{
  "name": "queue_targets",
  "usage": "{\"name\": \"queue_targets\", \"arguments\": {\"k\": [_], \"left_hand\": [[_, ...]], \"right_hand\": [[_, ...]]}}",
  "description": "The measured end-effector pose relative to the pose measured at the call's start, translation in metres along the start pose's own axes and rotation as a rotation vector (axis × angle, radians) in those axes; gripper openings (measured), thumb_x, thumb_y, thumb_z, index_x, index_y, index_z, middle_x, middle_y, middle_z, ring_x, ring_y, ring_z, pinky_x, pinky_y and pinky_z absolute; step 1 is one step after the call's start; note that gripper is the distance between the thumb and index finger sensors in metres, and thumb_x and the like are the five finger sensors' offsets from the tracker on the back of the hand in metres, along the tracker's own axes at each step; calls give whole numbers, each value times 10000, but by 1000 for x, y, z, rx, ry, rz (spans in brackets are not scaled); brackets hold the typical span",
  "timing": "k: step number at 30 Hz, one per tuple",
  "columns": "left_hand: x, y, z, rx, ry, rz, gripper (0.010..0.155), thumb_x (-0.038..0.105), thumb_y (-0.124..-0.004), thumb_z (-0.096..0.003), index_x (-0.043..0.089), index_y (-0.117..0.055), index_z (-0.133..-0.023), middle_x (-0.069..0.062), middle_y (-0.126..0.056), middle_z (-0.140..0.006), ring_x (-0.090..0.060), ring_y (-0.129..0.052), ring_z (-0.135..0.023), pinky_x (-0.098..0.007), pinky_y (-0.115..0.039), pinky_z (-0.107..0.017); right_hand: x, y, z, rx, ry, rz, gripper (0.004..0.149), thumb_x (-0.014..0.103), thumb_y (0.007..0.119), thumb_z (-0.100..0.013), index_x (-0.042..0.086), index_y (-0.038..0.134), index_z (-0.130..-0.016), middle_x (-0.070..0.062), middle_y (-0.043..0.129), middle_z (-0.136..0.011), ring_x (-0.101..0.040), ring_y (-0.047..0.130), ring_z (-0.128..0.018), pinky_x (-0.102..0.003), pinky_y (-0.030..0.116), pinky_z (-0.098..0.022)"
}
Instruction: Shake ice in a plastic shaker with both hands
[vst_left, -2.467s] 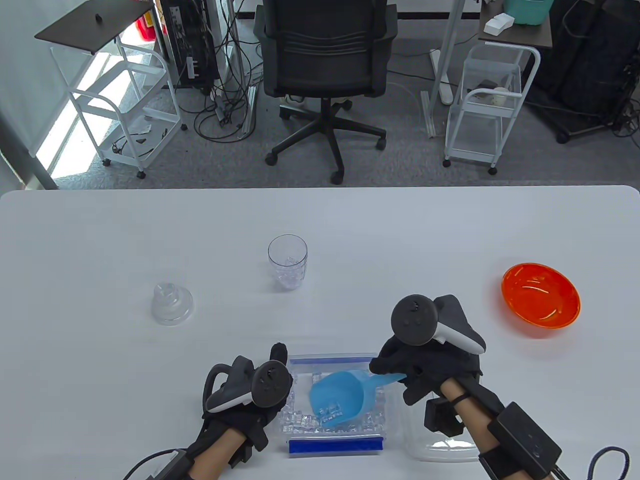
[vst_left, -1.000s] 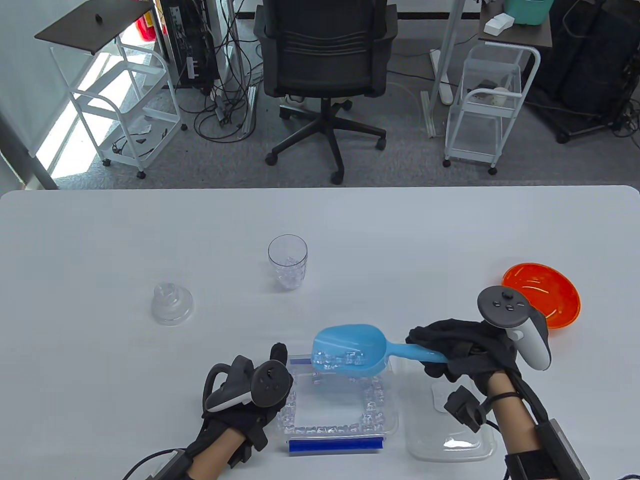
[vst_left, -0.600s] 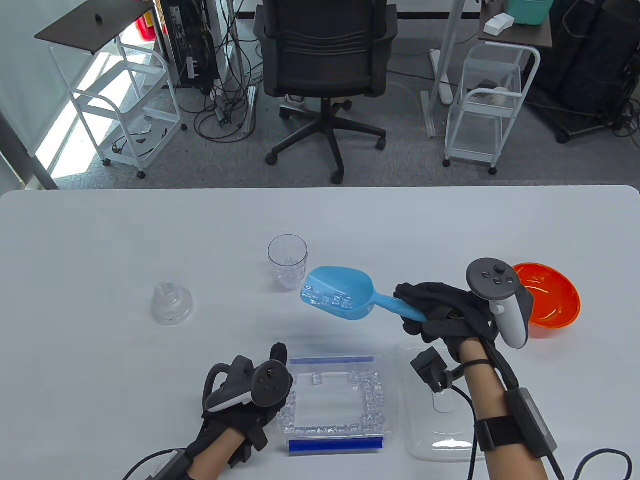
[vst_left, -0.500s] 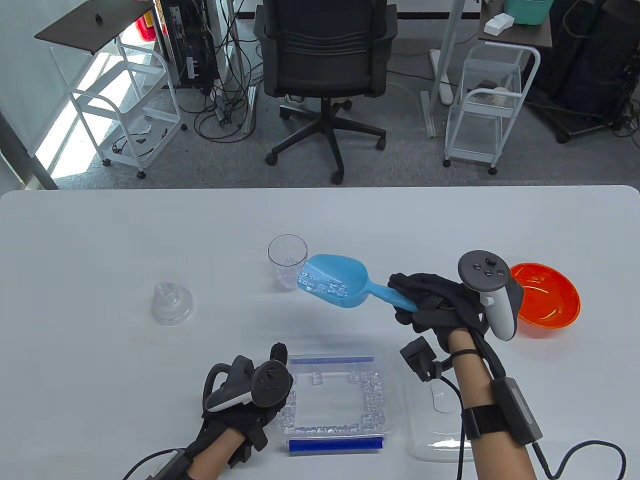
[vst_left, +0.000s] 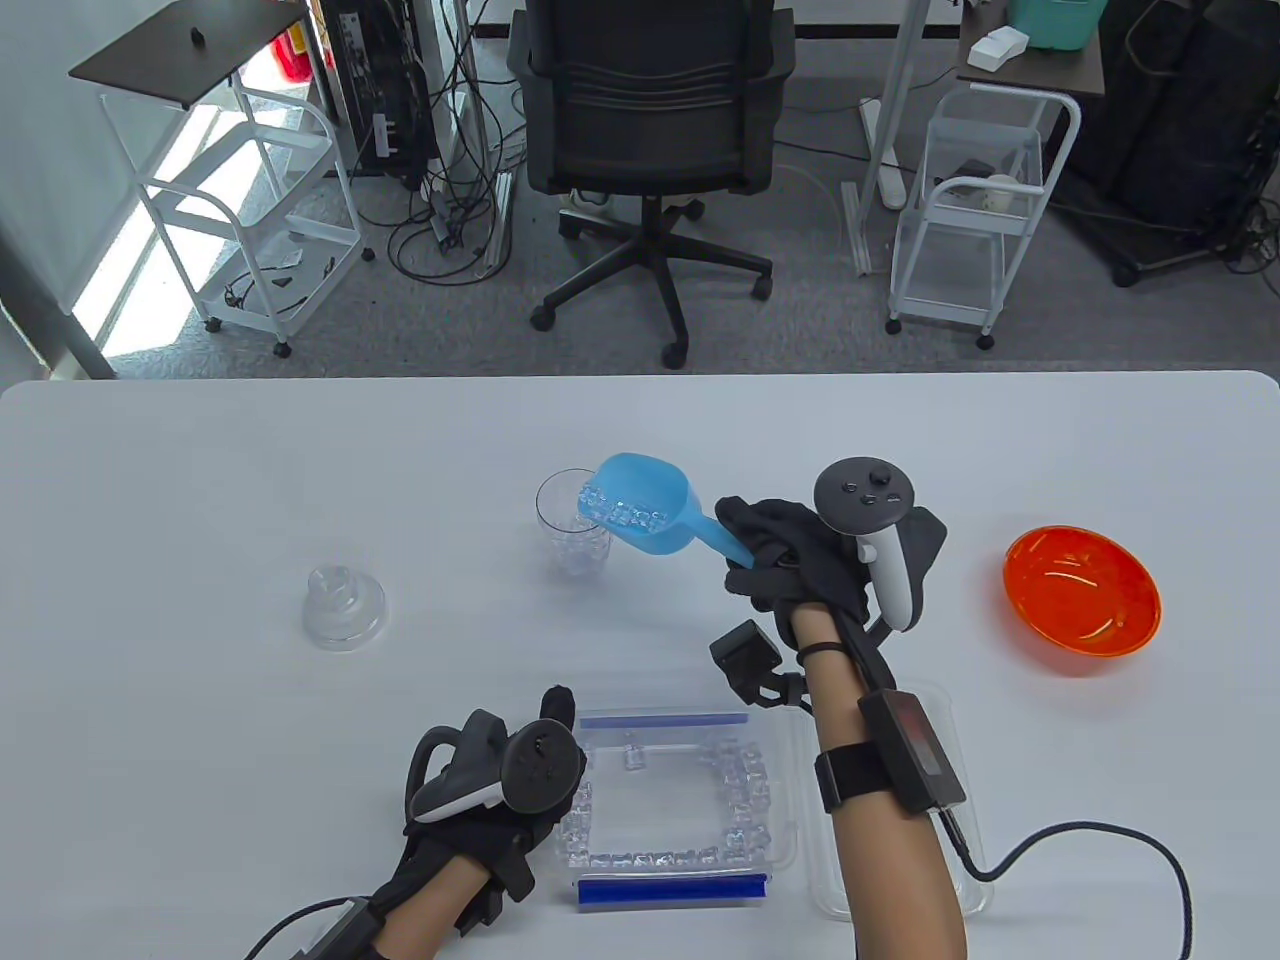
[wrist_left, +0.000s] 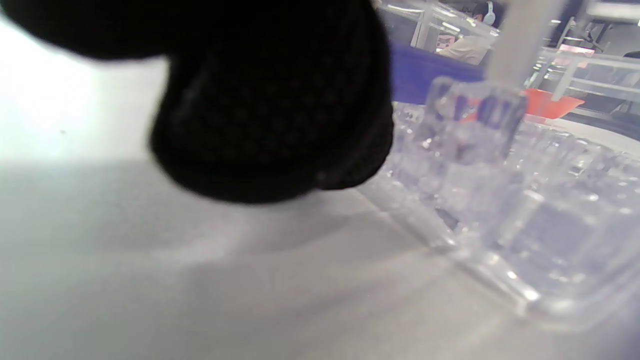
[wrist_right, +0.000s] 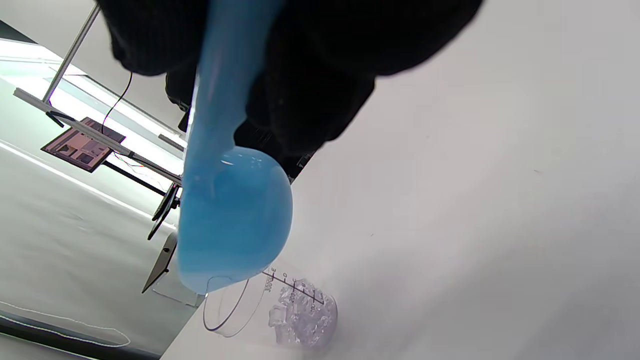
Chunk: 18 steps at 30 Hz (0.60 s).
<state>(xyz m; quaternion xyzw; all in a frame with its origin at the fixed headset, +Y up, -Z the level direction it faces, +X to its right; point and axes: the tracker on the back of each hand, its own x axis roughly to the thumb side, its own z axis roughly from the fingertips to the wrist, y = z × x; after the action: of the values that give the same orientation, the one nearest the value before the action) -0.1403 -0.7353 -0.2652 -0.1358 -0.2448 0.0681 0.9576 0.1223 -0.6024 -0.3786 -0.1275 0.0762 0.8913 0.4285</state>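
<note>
White tabletop (vst_left: 200, 480) filled the lower half of the table view, with an office chair and wire carts on the grey floor behind it. At mid-frame the right hand (vst_left: 800, 565) gripped the handle of a blue scoop (vst_left: 640, 512), fingers wrapped around it; the scoop's long axis ran from the hand up and leftward, its ice-laden mouth overlapping the right rim of the clear shaker cup (vst_left: 575, 535), which stood upright with some ice in its bottom. That was the relation the pour turned on: the cup lay just left of the scoop's lip, so a tip toward the left looked sufficient. The shaker's lid (vst_left: 344, 605) sat well apart at left, an orange bowl (vst_left: 1082, 600) at right. At lower centre the left hand (vst_left: 500, 790) rested against the left edge of the ice container (vst_left: 670, 800); whether it gripped anything I could not tell. From the left wrist view, dark gloved fingers (wrist_left: 270, 110) hung beside the container's clear wall (wrist_left: 500, 210), blurred. From the right wrist view, the scoop (wrist_right: 230, 220) hung down from the glove (wrist_right: 320, 75), its lip directly above the cup's open mouth (wrist_right: 280, 310) at lower centre.
</note>
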Motion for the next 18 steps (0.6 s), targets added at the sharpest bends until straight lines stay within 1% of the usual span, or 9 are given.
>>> {"name": "queue_targets", "arguments": {"k": [6,15,18], "left_hand": [[0,0,0,2,0,5,646,345,-383,-656,-103,-151,-1060,-100,-992,-534,-152,-1032,-228,-269,-859,-150],[0,0,0,2,1,5,647,347,-383,-656,-102,-152,-1060,-98,-993,-534,-152,-1032,-228,-268,-859,-150],[-1,0,0,3,0,7,646,345,-381,-657,-103,-150,-1060,-100,-991,-536,-153,-1031,-230,-270,-858,-152]], "right_hand": [[22,9,3,-51,-10,140,519,467,699,-543,113,871,-881,-17,933,-501,-149,1001,-315,-211,871,-182],[51,19,16,-152,-76,321,514,462,704,-541,114,876,-878,-22,935,-496,-152,1000,-309,-205,863,-161],[62,28,27,-229,-127,440,539,468,697,-536,106,850,-905,-29,923,-520,-162,995,-335,-216,860,-181]]}}
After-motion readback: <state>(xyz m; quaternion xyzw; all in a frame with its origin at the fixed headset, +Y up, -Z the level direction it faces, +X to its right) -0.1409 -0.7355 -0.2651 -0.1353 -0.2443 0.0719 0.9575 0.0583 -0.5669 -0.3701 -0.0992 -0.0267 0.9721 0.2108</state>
